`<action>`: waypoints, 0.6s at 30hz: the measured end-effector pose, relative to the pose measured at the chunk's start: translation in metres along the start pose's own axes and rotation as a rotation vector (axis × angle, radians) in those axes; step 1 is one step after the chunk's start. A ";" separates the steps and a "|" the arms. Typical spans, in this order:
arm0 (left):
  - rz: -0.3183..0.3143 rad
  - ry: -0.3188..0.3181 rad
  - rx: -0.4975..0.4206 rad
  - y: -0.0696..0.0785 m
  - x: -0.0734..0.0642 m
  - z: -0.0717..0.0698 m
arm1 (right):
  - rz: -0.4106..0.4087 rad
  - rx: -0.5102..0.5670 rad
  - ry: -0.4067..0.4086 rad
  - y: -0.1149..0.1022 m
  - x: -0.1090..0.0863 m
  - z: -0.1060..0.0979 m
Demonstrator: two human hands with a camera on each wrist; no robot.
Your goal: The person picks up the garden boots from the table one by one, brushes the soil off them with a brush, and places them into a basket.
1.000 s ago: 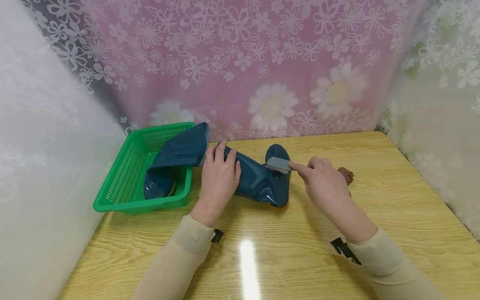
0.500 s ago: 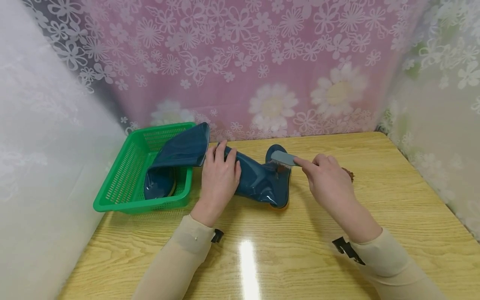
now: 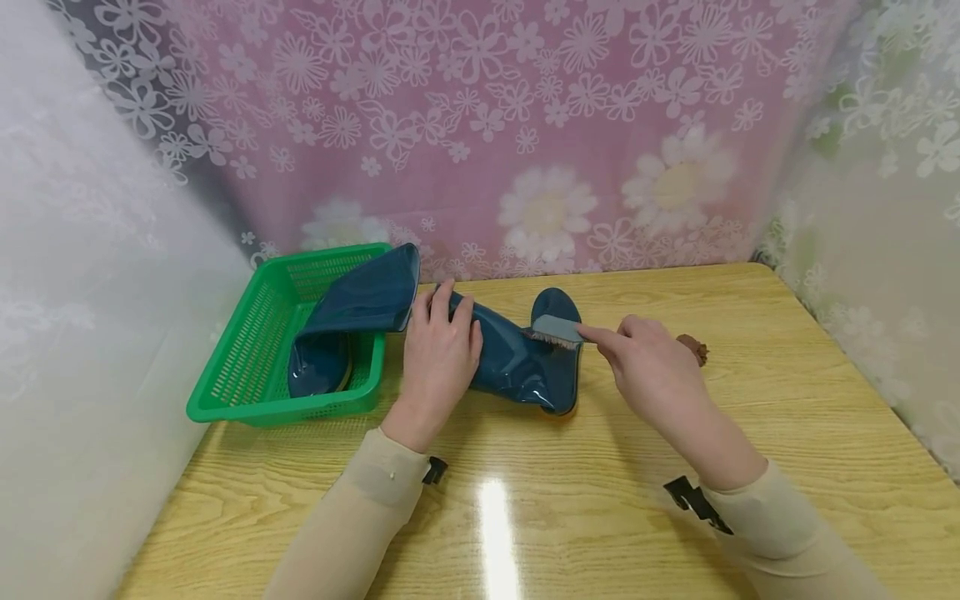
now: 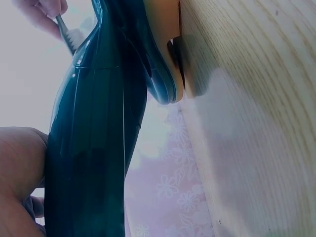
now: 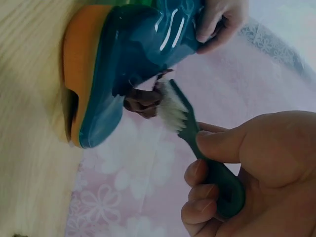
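Observation:
A blue rubber boot [image 3: 510, 358] with an orange sole [image 5: 81, 49] stands on the table, its shaft leaning left. My left hand [image 3: 441, 354] grips the shaft near its top; the thumb side shows in the left wrist view. My right hand [image 3: 651, 362] holds a scrubbing brush [image 3: 557, 327] by its green handle [image 5: 217, 175], index finger stretched along the back. The white bristles [image 5: 173, 108] meet a brown, mud-like clump [image 5: 143, 102] at the front of the boot's ankle. In the head view the brush covers most of that clump.
A green plastic basket [image 3: 281, 414] stands at the left, with a second blue boot [image 3: 352, 300] folded over in it. Another brown clump [image 3: 692, 349] lies on the wooden table [image 3: 585, 500] behind my right hand. Flowered curtains [image 3: 480, 150] hang close behind the table.
The brush shifted right and away from me half a second ago, baring some brown on the boot, and is now back left over the ankle. My left hand and the boot have stayed put.

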State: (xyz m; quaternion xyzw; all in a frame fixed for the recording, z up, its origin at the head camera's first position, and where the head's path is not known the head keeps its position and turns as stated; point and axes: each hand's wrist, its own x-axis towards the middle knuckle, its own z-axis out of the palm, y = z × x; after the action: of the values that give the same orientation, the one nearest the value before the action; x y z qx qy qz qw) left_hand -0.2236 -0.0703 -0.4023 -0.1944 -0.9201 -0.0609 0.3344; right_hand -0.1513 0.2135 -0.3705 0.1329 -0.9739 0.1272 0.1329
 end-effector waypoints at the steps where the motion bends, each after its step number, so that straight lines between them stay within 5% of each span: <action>1: 0.000 0.001 0.001 0.000 0.000 0.000 | 0.007 -0.007 0.001 0.002 0.000 -0.002; 18: 0.003 0.004 0.020 0.000 0.000 0.001 | 0.078 -0.035 0.002 0.020 -0.004 -0.016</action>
State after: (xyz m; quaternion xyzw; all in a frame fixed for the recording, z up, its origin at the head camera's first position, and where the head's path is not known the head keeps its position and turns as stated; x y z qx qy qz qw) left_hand -0.2239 -0.0700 -0.4027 -0.1921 -0.9198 -0.0515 0.3382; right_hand -0.1500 0.2374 -0.3608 0.0924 -0.9803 0.1156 0.1309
